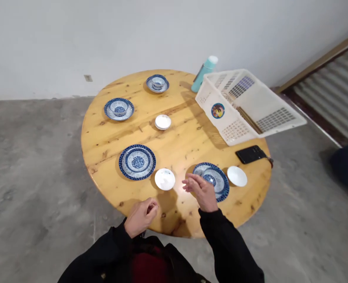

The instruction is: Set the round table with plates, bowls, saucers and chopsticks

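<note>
My left hand (142,216) hovers at the table's near edge, its fingers curled in, and nothing shows in it. Over the near right part of the table, my right hand (202,192) is open, fingers stretched to the left and holding nothing. It partly hides a blue-and-white plate (222,193) with a patterned bowl (218,179) on it. A small white bowl (164,179) stands between the hands, and another white bowl (237,176) sits right of that plate. Ahead of my left hand lies a blue-rimmed plate (122,162) bearing a patterned bowl (137,161).
Farther back on the round wooden table (179,135) are small white dishes (162,122), a left plate (106,110) and a back plate (157,89), each with a bowl. A white basket (235,127), turquoise bottle (203,74) and black phone (250,154) occupy the right side.
</note>
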